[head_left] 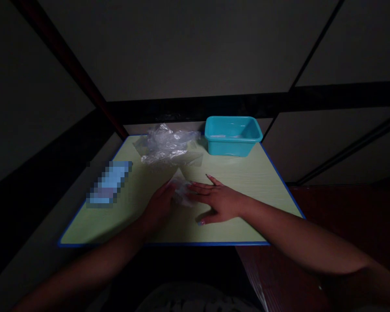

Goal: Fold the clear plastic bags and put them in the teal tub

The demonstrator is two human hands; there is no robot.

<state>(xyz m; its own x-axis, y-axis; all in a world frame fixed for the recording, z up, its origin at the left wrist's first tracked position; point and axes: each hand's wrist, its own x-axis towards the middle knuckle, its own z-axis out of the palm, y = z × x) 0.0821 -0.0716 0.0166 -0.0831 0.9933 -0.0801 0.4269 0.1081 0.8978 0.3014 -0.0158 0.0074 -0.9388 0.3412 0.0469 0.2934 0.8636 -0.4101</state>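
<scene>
A small clear plastic bag [182, 193] lies crumpled on the table between my hands, its pointed top facing away from me. My left hand [159, 203] is closed at the bag's left edge, with its fingertips dim and partly hidden. Coming in from the right, my right hand [219, 201] is open, fingers spread and thumb apart, with the fingertips over the bag's right side. Beyond them sits a loose heap of clear plastic bags [169, 145], wrinkled and shiny.
A turquoise plastic basket [232, 147] stands at the table's back right, with something pale inside. On the left lies a blurred-out, phone-like flat object [110, 184]. The pale table [247, 225] has a blue edge and meets a wall panel [195, 52] behind.
</scene>
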